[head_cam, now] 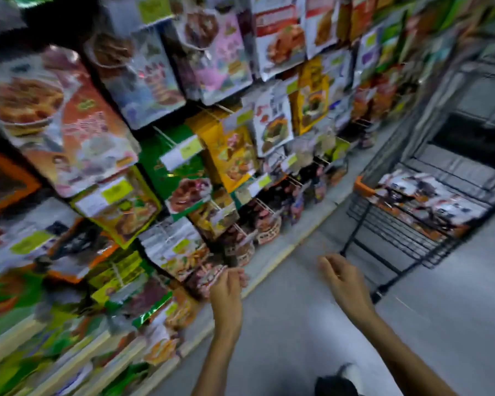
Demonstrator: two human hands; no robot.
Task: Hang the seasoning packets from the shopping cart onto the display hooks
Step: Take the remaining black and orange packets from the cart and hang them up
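The frame is motion-blurred. My left hand (229, 284) is low at the display, and its fingers pinch the right edge of a red-and-pink seasoning packet (205, 278) at the bottom row of hooks. My right hand (342, 274) hovers over the floor between the display and the cart, fingers loosely curled and holding nothing. The black wire shopping cart (389, 224) with an orange handle stands at the right. Several seasoning packets (423, 201) lie in a stack in it. Display hooks (265, 205) with yellow price tags carry rows of colourful packets.
The hook wall full of hanging packets (97, 132) runs along the left and back. Its pale base ledge (272, 270) lines the grey aisle floor (446, 310). My shoe (346, 378) shows at the bottom. A second dark cart or rack (475, 110) stands behind the cart.
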